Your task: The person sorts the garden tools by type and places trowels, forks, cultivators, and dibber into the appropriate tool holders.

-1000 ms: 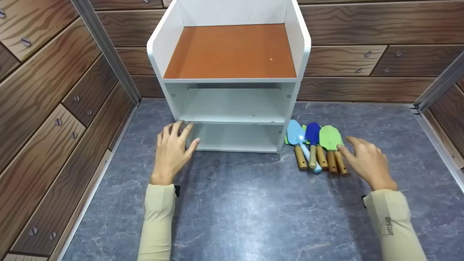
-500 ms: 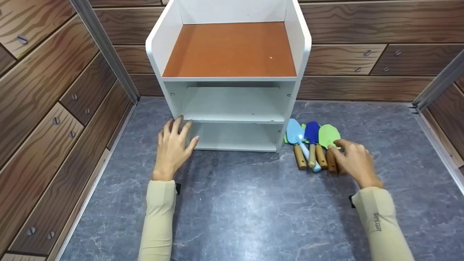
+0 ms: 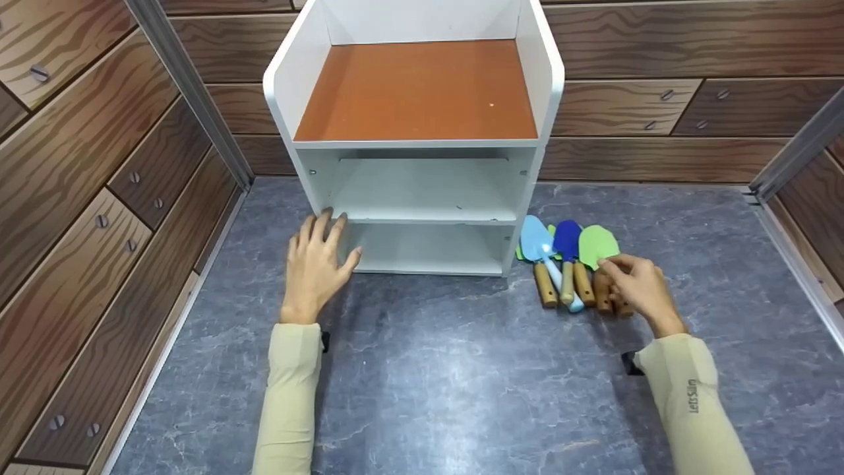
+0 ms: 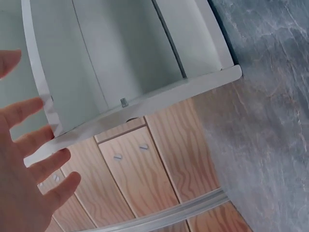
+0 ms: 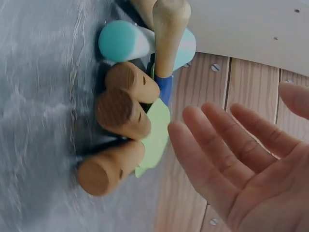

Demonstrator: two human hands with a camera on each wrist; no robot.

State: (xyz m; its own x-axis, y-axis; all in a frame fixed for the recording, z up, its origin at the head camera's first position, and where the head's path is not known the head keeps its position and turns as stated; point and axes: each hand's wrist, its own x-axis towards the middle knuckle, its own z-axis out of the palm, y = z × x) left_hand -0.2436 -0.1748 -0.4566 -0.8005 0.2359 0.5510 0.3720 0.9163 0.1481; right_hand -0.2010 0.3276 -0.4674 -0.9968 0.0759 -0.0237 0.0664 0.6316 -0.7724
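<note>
Several hand trowels lie bunched on the floor beside the cabinet's right side. A light blue trowel is leftmost, a dark blue trowel is in the middle, and a light green trowel is on the right. My right hand hovers over the green trowel's handle end, hiding part of the wooden handles. In the right wrist view its fingers are extended and apart from the handles. My left hand, fingers spread, is at the left front edge of the white cabinet.
The cabinet has an orange-brown top between raised side panels, with two white compartments below. Wood-patterned walls with metal corner strips enclose the grey marbled floor.
My right hand has moved left and in over the green trowel, its thumb and fingers drawing closer together. My left hand has stayed by the cabinet edge with only a slight shift.
</note>
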